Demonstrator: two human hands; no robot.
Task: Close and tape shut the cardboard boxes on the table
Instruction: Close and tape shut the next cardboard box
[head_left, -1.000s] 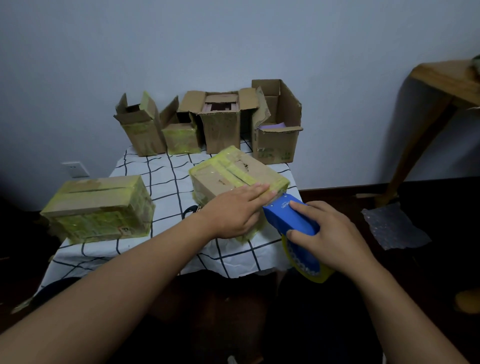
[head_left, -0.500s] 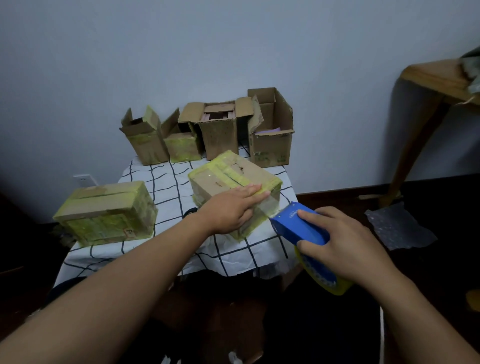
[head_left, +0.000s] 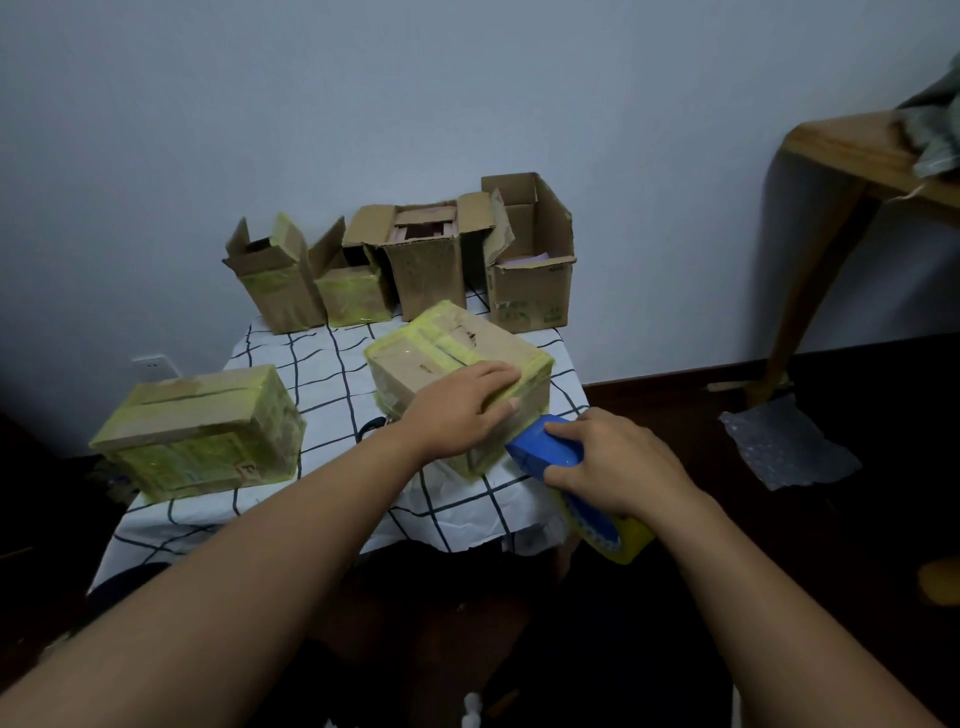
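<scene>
Your left hand (head_left: 457, 410) lies flat, fingers straight, on the taped box (head_left: 457, 358) at the surface's (head_left: 322, 364) near right corner. Your right hand (head_left: 618, 467) grips the blue tape dispenser (head_left: 545, 452) against that box's near side. No lettering on any box is legible.

Both bare forearms reach forward from the bottom edge. The left hand (head_left: 457, 410) lies palm down with fingers straight and together, thumb spread beneath them. The right hand (head_left: 618, 462), beside it, has its fingers and thumb curled in a grip, knuckles up.
</scene>
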